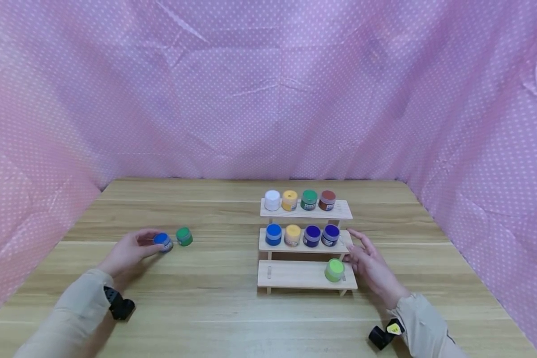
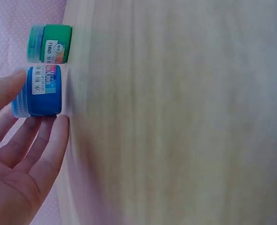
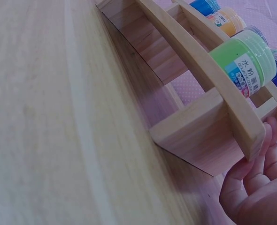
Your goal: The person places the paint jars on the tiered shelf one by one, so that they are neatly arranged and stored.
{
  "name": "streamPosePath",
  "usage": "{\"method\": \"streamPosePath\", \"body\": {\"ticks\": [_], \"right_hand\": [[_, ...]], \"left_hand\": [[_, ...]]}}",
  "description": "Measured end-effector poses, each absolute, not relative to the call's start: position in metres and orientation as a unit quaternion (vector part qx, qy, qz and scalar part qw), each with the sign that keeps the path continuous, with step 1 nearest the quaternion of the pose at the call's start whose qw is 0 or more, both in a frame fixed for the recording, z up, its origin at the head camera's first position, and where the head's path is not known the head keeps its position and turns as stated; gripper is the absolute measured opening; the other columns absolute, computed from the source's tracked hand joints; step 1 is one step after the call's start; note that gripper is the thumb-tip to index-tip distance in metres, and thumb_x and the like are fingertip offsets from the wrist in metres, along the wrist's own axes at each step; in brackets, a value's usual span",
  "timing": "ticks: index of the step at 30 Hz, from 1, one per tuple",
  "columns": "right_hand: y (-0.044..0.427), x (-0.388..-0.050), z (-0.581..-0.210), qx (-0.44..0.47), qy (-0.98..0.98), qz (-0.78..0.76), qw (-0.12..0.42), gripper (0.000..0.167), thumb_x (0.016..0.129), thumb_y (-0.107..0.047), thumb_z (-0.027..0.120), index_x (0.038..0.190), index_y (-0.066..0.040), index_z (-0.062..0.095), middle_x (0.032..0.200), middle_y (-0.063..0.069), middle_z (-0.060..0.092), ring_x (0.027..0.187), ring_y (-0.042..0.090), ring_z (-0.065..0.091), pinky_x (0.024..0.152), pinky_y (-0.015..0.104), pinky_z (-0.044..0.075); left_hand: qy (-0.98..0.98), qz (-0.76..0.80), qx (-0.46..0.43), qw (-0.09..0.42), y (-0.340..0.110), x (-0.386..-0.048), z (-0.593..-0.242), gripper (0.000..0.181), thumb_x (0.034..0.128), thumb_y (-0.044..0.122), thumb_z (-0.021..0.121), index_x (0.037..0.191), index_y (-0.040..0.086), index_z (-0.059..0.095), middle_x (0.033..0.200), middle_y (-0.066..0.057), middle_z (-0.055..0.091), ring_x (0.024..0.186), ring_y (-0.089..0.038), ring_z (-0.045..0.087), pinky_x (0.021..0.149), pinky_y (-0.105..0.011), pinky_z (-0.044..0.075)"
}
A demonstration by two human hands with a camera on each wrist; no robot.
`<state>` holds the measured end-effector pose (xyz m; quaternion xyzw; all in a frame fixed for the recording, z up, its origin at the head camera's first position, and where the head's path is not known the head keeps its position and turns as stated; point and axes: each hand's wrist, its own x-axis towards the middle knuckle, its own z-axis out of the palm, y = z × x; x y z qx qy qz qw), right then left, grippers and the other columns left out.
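Note:
My left hand [image 1: 127,252] pinches a small blue paint jar [image 1: 163,242] between thumb and fingers, down at the wooden tabletop. In the left wrist view the jar [image 2: 45,91] has a clear ribbed lid and a printed label. A green paint jar [image 1: 184,236] stands just beyond it. At the right end of a three-step wooden rack [image 1: 295,269], my right hand [image 1: 373,271] rests its fingertips against the side. A light green paint jar [image 1: 334,270] sits at the right of the lowest step. The right wrist view shows fingers [image 3: 270,154] by that step's end.
On the middle step stand a blue jar [image 1: 273,234], a pale orange jar [image 1: 293,235] and two dark blue jars [image 1: 312,235]. The top step bears white [image 1: 272,200], yellow [image 1: 289,200], green [image 1: 309,199] and brown-red [image 1: 327,200] jars. A pink dotted curtain [image 1: 268,99] surrounds the table.

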<state>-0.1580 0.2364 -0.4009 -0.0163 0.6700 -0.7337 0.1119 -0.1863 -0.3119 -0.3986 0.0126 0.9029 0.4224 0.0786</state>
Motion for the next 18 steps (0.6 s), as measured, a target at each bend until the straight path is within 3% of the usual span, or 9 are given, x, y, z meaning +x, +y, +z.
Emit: {"method": "streamPosePath", "body": {"ticks": [3, 8, 10, 15, 18], "right_hand": [[0.237, -0.158, -0.401, -0.013, 0.672, -0.733, 0.109, 0.038, 0.101, -0.017, 0.043, 0.136, -0.026, 0.032, 0.085, -0.010, 0.061, 0.081, 0.005, 0.057, 0.077, 0.020, 0.050], [0.235, -0.159, -0.399, -0.010, 0.674, -0.731, 0.107, 0.037, 0.101, -0.016, 0.043, 0.133, -0.028, 0.034, 0.084, -0.010, 0.060, 0.080, 0.005, 0.057, 0.077, 0.020, 0.050], [0.235, -0.159, -0.399, -0.008, 0.673, -0.731, 0.108, 0.037, 0.100, -0.016, 0.043, 0.134, -0.028, 0.034, 0.084, -0.009, 0.060, 0.080, 0.005, 0.057, 0.077, 0.020, 0.050], [0.235, -0.158, -0.399, -0.004, 0.668, -0.735, 0.111, 0.041, 0.101, -0.015, 0.043, 0.139, -0.022, 0.029, 0.085, -0.010, 0.061, 0.080, 0.005, 0.056, 0.078, 0.020, 0.049], [0.235, -0.158, -0.400, -0.010, 0.663, -0.740, 0.111, 0.045, 0.101, -0.015, 0.043, 0.142, -0.018, 0.025, 0.088, -0.010, 0.063, 0.081, 0.004, 0.057, 0.080, 0.019, 0.049]], "left_hand": [[0.905, 0.420, -0.008, 0.065, -0.314, -0.188, -0.397, 0.063, 0.0871, 0.046, 0.064, 0.131, 0.002, 0.051, 0.123, -0.017, 0.056, 0.105, -0.017, 0.053, 0.081, -0.018, 0.046], [0.898, 0.436, -0.030, 0.060, -0.313, -0.185, -0.391, 0.073, 0.0873, 0.053, 0.060, 0.133, -0.002, 0.044, 0.128, -0.021, 0.050, 0.116, -0.028, 0.047, 0.089, -0.028, 0.044], [0.896, 0.439, -0.035, 0.053, -0.310, -0.183, -0.387, 0.073, 0.0880, 0.052, 0.059, 0.133, -0.003, 0.043, 0.129, -0.022, 0.050, 0.116, -0.027, 0.047, 0.090, -0.027, 0.045], [0.899, 0.436, -0.035, 0.005, -0.300, -0.178, -0.380, 0.067, 0.0892, 0.048, 0.060, 0.131, -0.002, 0.046, 0.124, -0.020, 0.055, 0.098, -0.002, 0.052, 0.078, -0.010, 0.045], [0.892, 0.450, -0.037, -0.025, -0.290, -0.176, -0.377, 0.062, 0.0888, 0.045, 0.062, 0.129, -0.001, 0.049, 0.118, -0.012, 0.059, 0.091, 0.010, 0.049, 0.075, -0.008, 0.044]]}}
